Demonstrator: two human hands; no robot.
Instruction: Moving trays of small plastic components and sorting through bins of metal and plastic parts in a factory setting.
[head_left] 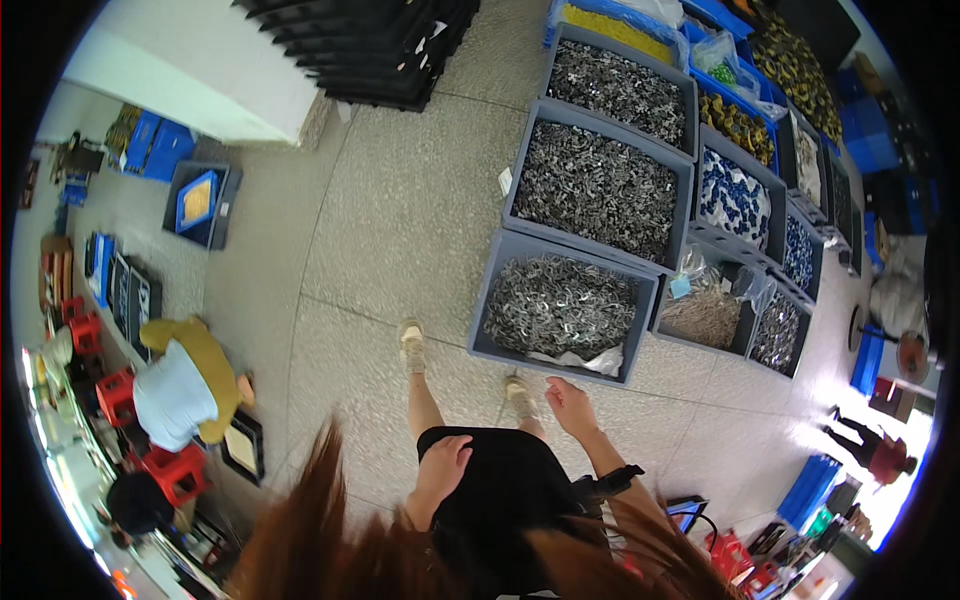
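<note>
My left hand [445,465] hangs over the front of my black clothing, its fingers loosely bent and a little apart, with nothing seen in it. Further right, my right hand [570,405] is in the air with the fingers curled in; no object shows in it. A dark band [612,482] circles the right wrist. Nearest to that hand is a grey crate [552,362] heaped with shiny curved metal pieces [560,303]. White plastic [580,361] lies along the crate's near inner edge. Neither hand touches the crate.
More grey crates [508,200] with small metal, blue and yellow parts stand in rows ahead right. Black stacked trays [370,50] stand by a white pillar [200,70]. At left, a person [185,385] bends near red stools [175,475]. Another person [880,450] is far right.
</note>
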